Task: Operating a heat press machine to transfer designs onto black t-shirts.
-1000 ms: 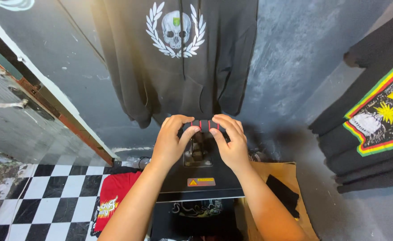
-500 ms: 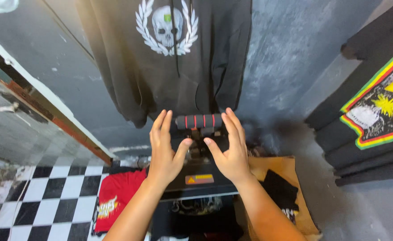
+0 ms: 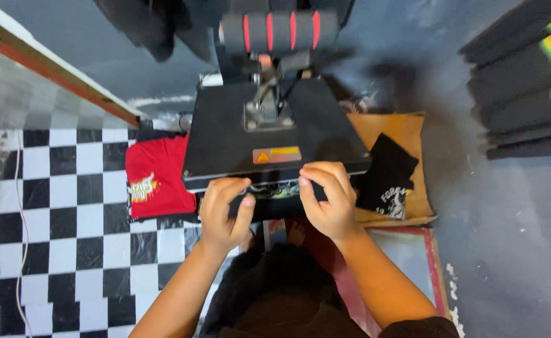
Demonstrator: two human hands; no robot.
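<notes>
A black printed garment (image 3: pixel 274 191) lies under the flat black upper plate (image 3: pixel 269 134) of a heat press, its front edge poking out. The left hand (image 3: pixel 223 213) and right hand (image 3: pixel 329 200) each pinch that soft edge with curled fingers. A ribbed black-and-red handle (image 3: pixel 278 31) stands above.

Dim, soft light; slight motion blur.
</notes>
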